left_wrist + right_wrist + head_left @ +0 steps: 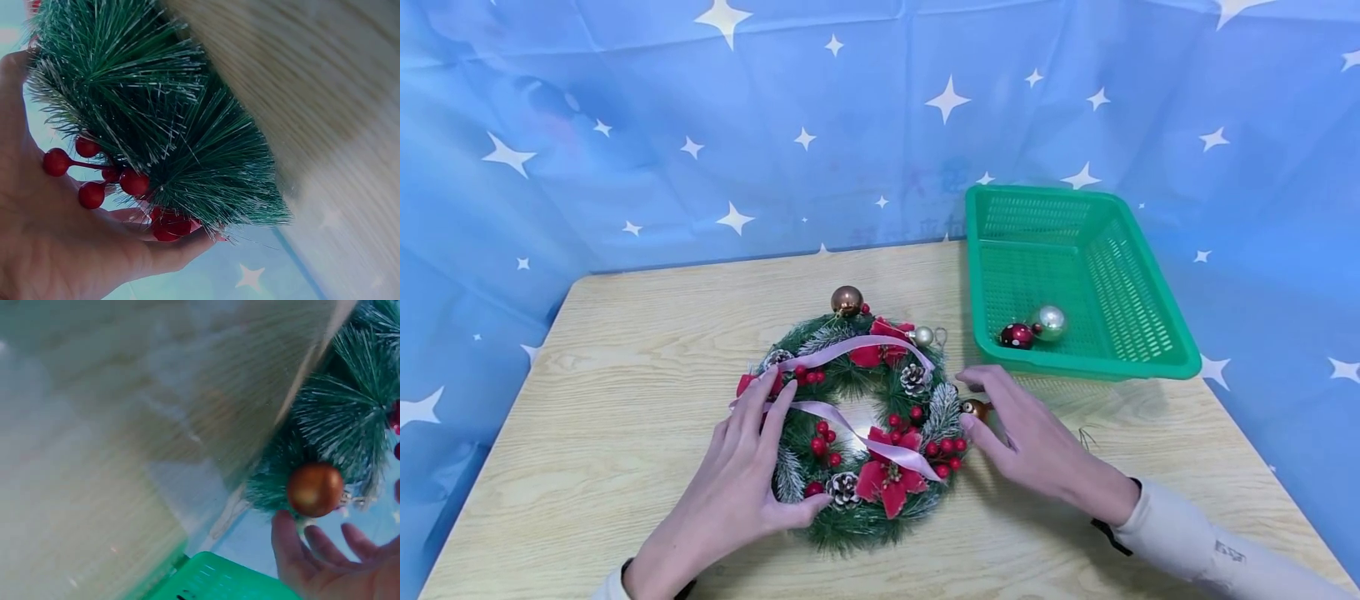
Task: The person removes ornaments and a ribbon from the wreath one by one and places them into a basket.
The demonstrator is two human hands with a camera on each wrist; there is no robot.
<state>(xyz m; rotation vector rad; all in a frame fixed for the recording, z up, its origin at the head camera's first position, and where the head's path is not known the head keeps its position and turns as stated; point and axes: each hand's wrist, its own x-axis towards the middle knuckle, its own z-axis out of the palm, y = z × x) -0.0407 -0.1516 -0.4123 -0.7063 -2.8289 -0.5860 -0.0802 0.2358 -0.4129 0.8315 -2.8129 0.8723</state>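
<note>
A green wreath (805, 517) with red flowers, berries, frosted pine cones and a pale pink ribbon (835, 414) lies on the table. My left hand (730, 475) rests on its left side, fingers and thumb spread; in the left wrist view, red berries (92, 195) are in front of the palm. At the right edge, my right hand (1030, 433) has its thumb and fingers parted around a bronze ball ornament (315, 489), fingertips right by it. Another brown ball (847, 301) sits at the wreath's top, and a small silvery ball (922, 336) at its upper right.
A green plastic basket (1086, 364) stands at the back right, holding a red dotted ball (1017, 336) and a silver ball (1049, 322). The wood-grain table (625, 375) ends at a blue star-patterned curtain (880, 125).
</note>
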